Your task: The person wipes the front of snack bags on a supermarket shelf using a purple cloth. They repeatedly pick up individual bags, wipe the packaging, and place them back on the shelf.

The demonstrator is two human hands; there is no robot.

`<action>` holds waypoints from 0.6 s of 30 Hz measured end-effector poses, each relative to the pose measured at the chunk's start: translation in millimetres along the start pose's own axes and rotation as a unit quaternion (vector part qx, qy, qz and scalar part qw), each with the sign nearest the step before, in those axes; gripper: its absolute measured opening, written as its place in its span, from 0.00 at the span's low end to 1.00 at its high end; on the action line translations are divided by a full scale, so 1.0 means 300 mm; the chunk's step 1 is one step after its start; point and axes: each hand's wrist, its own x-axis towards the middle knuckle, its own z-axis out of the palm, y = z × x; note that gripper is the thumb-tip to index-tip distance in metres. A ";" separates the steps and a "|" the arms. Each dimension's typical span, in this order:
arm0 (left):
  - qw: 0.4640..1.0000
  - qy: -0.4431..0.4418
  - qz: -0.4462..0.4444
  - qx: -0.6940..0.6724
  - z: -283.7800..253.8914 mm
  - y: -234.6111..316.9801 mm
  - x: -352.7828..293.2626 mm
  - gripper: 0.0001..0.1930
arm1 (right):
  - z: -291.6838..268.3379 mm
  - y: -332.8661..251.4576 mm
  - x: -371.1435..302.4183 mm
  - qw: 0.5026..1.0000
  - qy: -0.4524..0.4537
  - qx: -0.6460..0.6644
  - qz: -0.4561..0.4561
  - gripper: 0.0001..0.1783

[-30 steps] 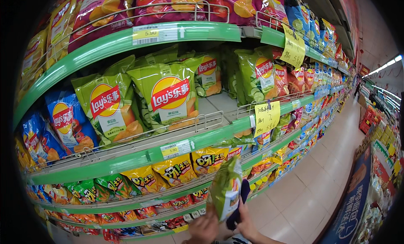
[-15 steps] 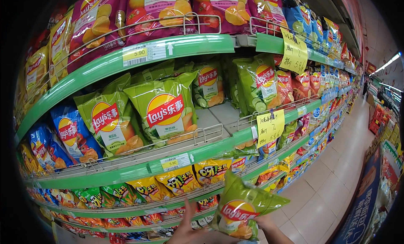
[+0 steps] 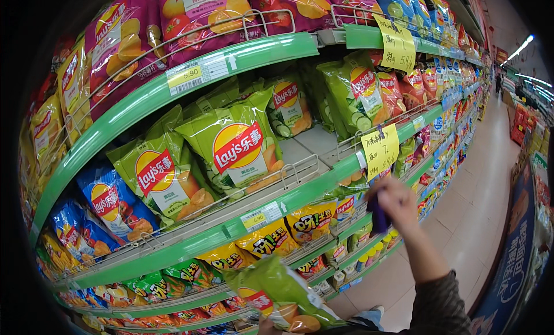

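Observation:
A green bag of potato chips is tilted low in front of me, at the bottom of the view. My left hand grips its lower edge; only part of the fingers shows. Raised to the right, my right hand is closed around a limp dark purple piece that looks like cloth, partly blurred. That hand is just below a yellow handwritten tag on the green shelf edge. Matching green chip bags stand upright on the middle shelf behind a wire rail.
Purple chip bags fill the shelf above, blue ones stand at the left. Yellow snack bags line the shelf below. A gap shows the bare shelf board. The tiled aisle runs along the right, beside another display.
The green bag has moved left and tipped, passing from my right hand to my left. My right hand has risen toward the yellow tag, now with the purple piece in it.

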 end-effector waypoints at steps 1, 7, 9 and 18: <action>1.000 0.009 0.024 -0.012 -0.011 0.000 -0.005 0.27 | -0.010 -0.037 0.083 0.997 0.045 -0.011 -0.063 0.13; 0.990 0.071 0.108 -0.046 -0.114 -0.038 -0.062 0.20 | 0.000 -0.039 0.385 0.997 0.015 -0.051 -0.052 0.20; 0.994 0.082 0.031 -0.058 -0.150 -0.086 -0.095 0.18 | -0.004 0.026 0.459 0.972 -0.009 -0.200 -0.120 0.18; 0.993 0.099 0.067 0.013 -0.066 0.095 -0.112 0.34 | 0.081 -0.023 0.395 0.996 -0.066 -0.031 -0.054 0.08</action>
